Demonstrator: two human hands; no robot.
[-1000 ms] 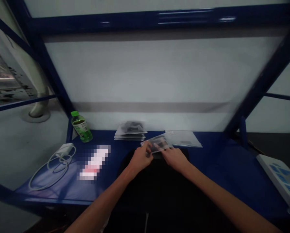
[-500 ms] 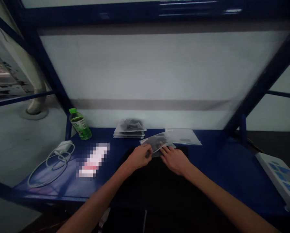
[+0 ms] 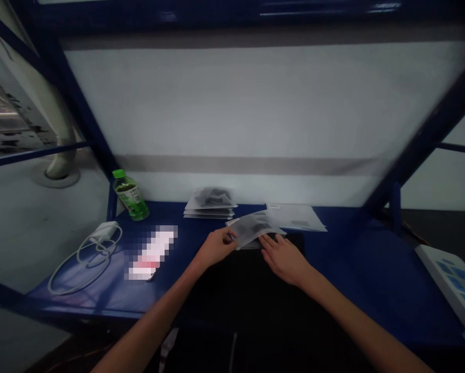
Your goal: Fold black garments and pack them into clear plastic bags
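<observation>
Plastic pouch [image 3: 253, 228], light, limp and slippery, is best held by its edge, where the left hand [image 3: 215, 247] pinches it, the right hand [image 3: 284, 260] open and apart.

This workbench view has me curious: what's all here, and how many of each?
blue metal table: one, blue, under everything listed here
bottle: one, green with green cap, back left
charger with cable: one, white, left
blurred item: one, white and pink, left of centre
stack of clear bags: one, dark contents, back centre
flat bag: one, clear, back right
white box: one, blue markings, right edge
held bag: one, clear with dark contents, centre
left hand: one, gripping held bag's left edge
right hand: one, open, fingertips at held bag's lower edge
</observation>
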